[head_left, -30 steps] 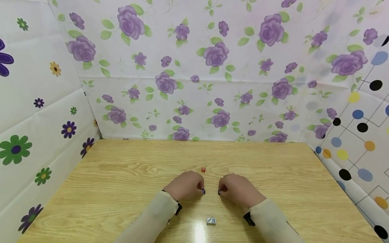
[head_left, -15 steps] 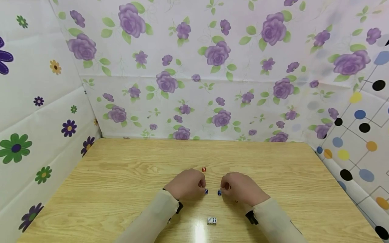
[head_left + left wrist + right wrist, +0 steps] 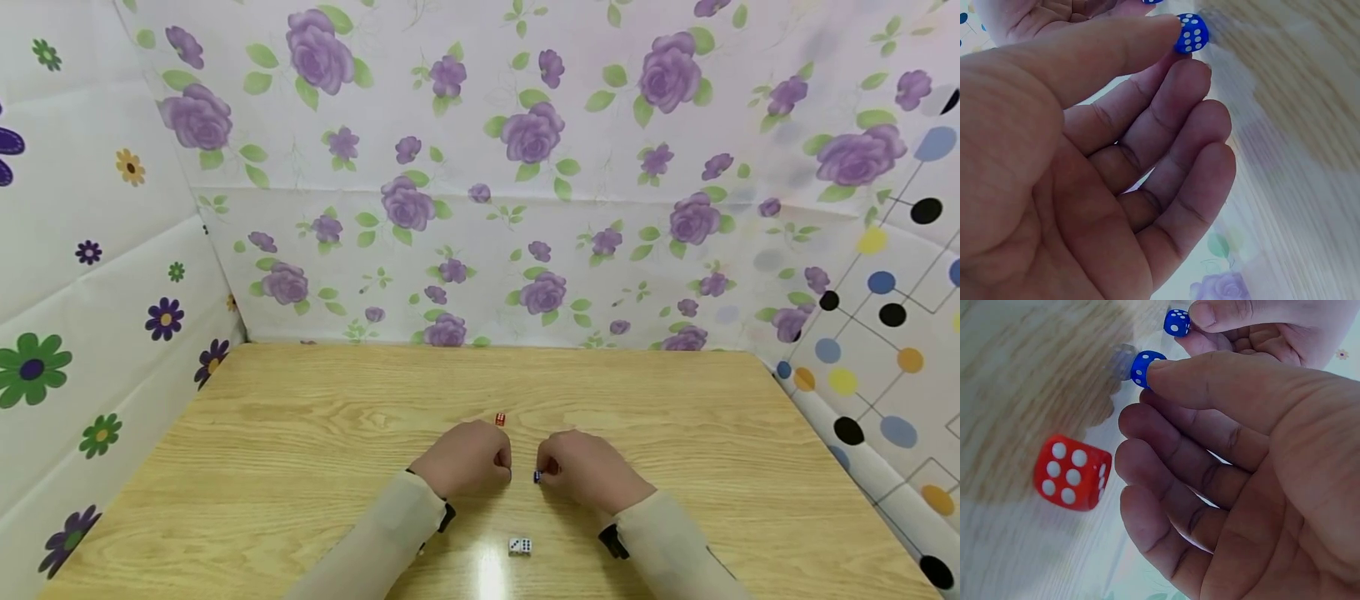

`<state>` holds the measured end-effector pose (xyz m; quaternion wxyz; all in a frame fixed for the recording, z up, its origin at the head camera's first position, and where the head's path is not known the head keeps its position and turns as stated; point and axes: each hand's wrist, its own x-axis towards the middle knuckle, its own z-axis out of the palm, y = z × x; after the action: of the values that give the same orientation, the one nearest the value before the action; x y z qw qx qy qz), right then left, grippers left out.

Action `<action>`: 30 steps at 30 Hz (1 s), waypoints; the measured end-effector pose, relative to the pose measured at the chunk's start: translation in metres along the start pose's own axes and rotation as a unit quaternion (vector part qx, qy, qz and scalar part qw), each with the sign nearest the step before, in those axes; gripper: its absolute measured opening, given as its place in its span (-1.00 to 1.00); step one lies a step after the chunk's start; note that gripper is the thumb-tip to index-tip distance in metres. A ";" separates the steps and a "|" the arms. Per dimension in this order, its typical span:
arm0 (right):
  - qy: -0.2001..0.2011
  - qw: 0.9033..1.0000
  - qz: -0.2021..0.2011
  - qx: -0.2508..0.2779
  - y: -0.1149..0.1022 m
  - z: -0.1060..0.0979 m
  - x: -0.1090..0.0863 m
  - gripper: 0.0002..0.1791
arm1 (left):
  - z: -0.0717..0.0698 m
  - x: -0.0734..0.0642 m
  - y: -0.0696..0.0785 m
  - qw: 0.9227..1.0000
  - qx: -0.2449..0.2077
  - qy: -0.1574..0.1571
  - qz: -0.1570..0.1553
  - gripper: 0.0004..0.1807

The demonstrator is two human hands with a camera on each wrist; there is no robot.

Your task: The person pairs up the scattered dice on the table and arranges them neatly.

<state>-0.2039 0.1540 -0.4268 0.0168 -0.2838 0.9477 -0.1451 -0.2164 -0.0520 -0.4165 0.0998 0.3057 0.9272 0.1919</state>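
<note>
Between thumb and index finger, my left hand [image 3: 463, 458] pinches a blue die [image 3: 1192, 34] with white dots, close over the wooden table. In the head view that die is nearly all covered by the fingertips. My right hand [image 3: 588, 468] faces it a short gap away and pinches another blue die [image 3: 1149, 367] the same way; its edge shows at the fingertips in the head view. A red die [image 3: 1072, 474] with six dots up lies beside the right hand's curled fingers in the right wrist view.
On the wooden table [image 3: 315, 433], a red die [image 3: 500, 419] lies beyond the hands. Two white dice [image 3: 520, 547] sit side by side nearer the body, between the forearms. Flowered cloth [image 3: 480, 250] hangs behind the table, with patterned cloth at both sides.
Half a second ago the right fingers were drawn back from their blue die; now they pinch it. The left fingers now cover more of theirs. The red and white dice have stayed in place.
</note>
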 end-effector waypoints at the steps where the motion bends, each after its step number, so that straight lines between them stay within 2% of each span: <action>1: 0.002 1.000 0.000 -0.001 0.000 0.001 0.000 -0.91 | 0.000 0.000 0.000 1.000 0.003 0.000 0.001 -0.54; 6: 0.012 1.000 -0.004 -0.008 -0.002 0.005 0.002 -0.89 | 0.001 0.001 0.003 1.000 0.010 0.001 0.007 -0.54; 11: 0.005 1.000 -0.008 -0.011 -0.003 0.006 0.003 -0.91 | 0.001 0.001 0.004 1.000 0.012 0.001 0.010 -0.61; 20: 0.018 1.000 -0.007 -0.022 -0.005 0.003 0.001 -0.92 | 0.000 0.001 0.001 1.000 0.009 0.009 0.001 -0.63; 30: 0.013 0.999 -0.028 -0.016 -0.008 0.002 0.003 -0.92 | 0.005 0.004 0.006 1.000 0.017 -0.002 0.008 -0.83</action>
<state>-0.2019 0.1457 -0.4268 -0.0037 -0.3085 0.9417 -0.1339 -0.2151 -0.0434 -0.4185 0.0946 0.3153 0.9277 0.1760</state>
